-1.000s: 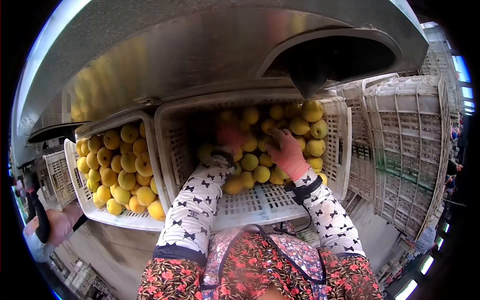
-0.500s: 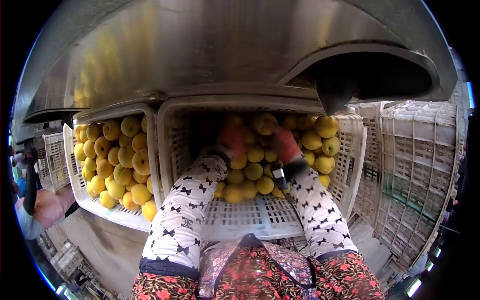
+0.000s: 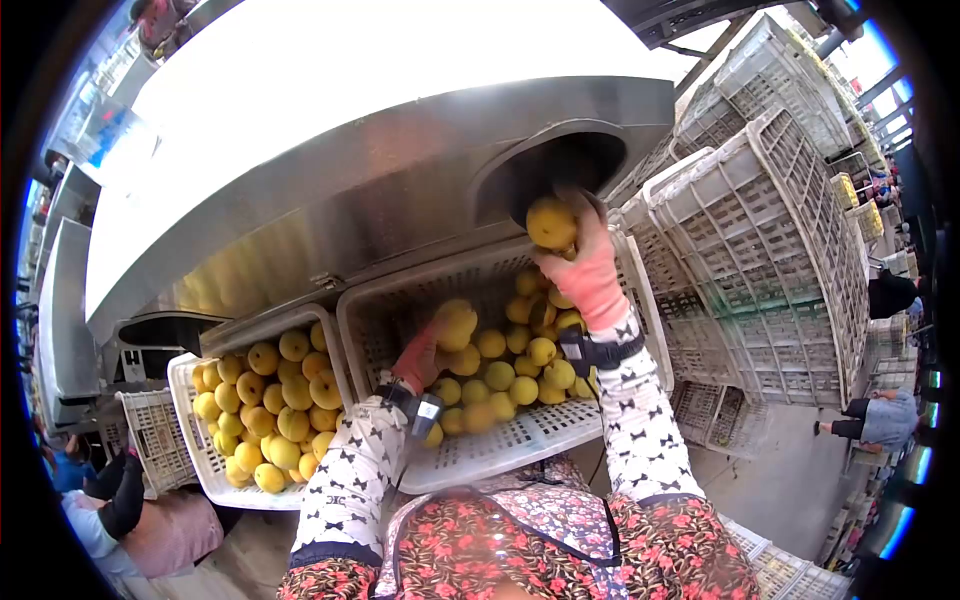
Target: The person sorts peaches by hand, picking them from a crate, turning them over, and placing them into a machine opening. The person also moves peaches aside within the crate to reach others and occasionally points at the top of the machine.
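Yellow round fruit (image 3: 499,376) lies in the white plastic crate (image 3: 540,442) before me, mostly in its middle and right part. My right hand (image 3: 590,265), in a pink glove, is raised at the crate's back right and holds a yellow fruit (image 3: 551,222) just below the dark opening (image 3: 570,160) in the metal machine. Inside the crate on the left, my left hand (image 3: 421,358) has its fingers around another yellow fruit (image 3: 455,325), above the pile. Part of each hand is hidden by its fruit.
On the left stands a second crate (image 3: 215,475) full of yellow fruit. The metal machine (image 3: 400,180) runs along the back. Stacked crates (image 3: 765,250) rise on the right. A person (image 3: 880,420) is at the far right, another person (image 3: 150,525) at the lower left.
My right hand has come up out of the crate to the opening with a fruit. My left hand has also lifted a fruit. The view has shifted, showing more of the machine's top.
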